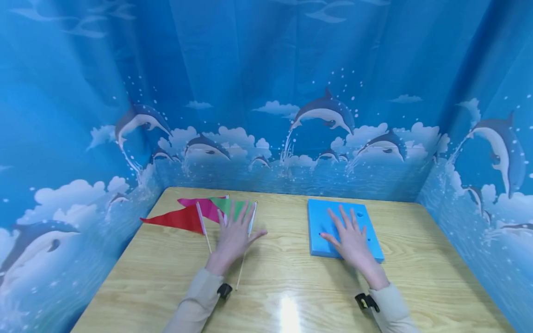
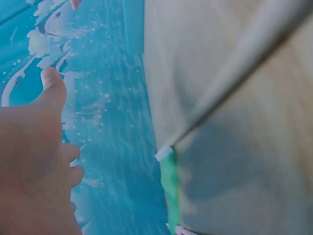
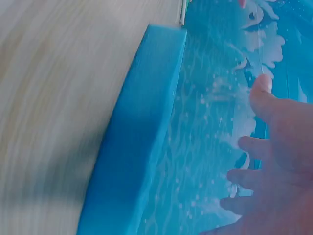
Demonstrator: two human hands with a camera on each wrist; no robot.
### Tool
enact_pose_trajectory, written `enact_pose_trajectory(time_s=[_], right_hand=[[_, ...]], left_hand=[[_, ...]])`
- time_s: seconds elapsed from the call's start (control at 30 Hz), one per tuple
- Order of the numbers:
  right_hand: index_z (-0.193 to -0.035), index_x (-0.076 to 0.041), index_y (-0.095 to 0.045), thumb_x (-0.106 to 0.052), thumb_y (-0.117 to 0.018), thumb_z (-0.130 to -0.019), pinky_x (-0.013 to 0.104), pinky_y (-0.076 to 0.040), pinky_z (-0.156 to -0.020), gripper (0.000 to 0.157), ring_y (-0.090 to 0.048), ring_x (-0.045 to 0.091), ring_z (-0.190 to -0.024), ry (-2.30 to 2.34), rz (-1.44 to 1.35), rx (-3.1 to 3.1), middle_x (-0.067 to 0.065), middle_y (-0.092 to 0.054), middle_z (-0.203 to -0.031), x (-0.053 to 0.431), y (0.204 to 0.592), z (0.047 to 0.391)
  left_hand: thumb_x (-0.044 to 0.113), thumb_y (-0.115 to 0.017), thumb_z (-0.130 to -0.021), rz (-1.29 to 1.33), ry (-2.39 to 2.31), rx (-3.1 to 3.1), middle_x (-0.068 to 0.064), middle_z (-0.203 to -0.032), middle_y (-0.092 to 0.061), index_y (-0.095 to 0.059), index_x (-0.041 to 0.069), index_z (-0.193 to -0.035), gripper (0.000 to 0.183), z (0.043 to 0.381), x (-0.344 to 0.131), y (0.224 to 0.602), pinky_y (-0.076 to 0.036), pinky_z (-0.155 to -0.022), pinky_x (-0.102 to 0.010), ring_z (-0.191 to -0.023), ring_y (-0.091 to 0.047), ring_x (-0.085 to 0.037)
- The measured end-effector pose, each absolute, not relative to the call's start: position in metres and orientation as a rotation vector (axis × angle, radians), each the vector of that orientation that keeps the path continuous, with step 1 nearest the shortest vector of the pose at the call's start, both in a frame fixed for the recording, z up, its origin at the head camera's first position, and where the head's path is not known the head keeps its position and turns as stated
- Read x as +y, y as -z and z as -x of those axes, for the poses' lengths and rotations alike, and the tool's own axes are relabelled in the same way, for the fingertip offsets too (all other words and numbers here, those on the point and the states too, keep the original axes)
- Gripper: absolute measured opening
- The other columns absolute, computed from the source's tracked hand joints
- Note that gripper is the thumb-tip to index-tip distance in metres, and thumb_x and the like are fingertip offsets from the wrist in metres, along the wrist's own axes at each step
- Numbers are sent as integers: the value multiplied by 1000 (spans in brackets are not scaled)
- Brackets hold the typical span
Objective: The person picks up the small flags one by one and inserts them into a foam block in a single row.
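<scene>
My left hand (image 1: 234, 237) hovers with spread fingers over the flags on the left of the table, holding nothing. Beneath and beside it lie a red pennant flag (image 1: 179, 219), a magenta flag (image 1: 210, 211) and a green flag (image 1: 228, 205), each on a thin stick. The green one's stick (image 2: 220, 93) crosses the left wrist view close to the camera. On the right, my right hand (image 1: 352, 240) is spread above a flat blue block (image 1: 320, 212) with small holes in its top. The right wrist view shows that hand (image 3: 279, 166) raised apart from the block's side (image 3: 132, 127).
Both hands are over a light wooden table (image 1: 279, 263). A blue curtain (image 1: 258, 92) printed with dolphins and clouds stands along its back, left and right edges. Each wrist bears a small black camera (image 1: 225, 291) below the hand.
</scene>
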State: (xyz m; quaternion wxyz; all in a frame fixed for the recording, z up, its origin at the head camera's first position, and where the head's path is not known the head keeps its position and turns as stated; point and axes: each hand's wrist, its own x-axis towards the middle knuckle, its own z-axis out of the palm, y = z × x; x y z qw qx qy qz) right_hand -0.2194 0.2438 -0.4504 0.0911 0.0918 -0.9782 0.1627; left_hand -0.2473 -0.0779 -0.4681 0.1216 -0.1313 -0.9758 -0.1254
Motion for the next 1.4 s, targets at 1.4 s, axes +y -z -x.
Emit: enact_pose_trajectory(time_s=[1.4], right_hand=[[-140, -1, -34, -50, -58, -84, 71, -18, -98, 77, -17, 49, -131, -490, -320, -3136, 22, -30, -144, 367, 464, 207]], left_hand=[[54, -43, -91, 1048, 381, -2953, 3, -151, -23, -28, 20, -145, 65, 253, 59, 479, -8, -108, -64, -141, -8, -28]])
